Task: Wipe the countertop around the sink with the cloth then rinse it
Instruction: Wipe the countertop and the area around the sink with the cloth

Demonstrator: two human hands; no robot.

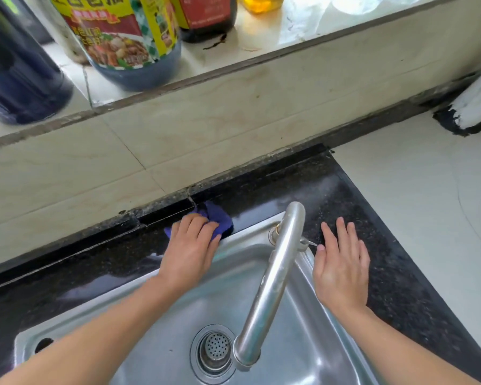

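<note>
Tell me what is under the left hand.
A blue cloth, pressed onto the black countertop behind the sink rim. The left hand covers much of it, hiding its near part.

Left hand (pixel 190 251) on blue cloth (pixel 216 215)

Pale stone-look ledge (pixel 261 51) across the top, bright w/ daylight glare at its right end; standing on it, L to R: dark blue container (pixel 17 65), big labelled bottle (pixel 128 43), dark sauce bottle (pixel 206 18), amber oil bottle (pixel 261 2). Directly below the ledge, beige tiled wall (pixel 178 129), grimy dark seam along its bottom. Lower right of the ledge, white pipe (pixel 478 101) & white tiled surface (pixel 414 204).
</note>
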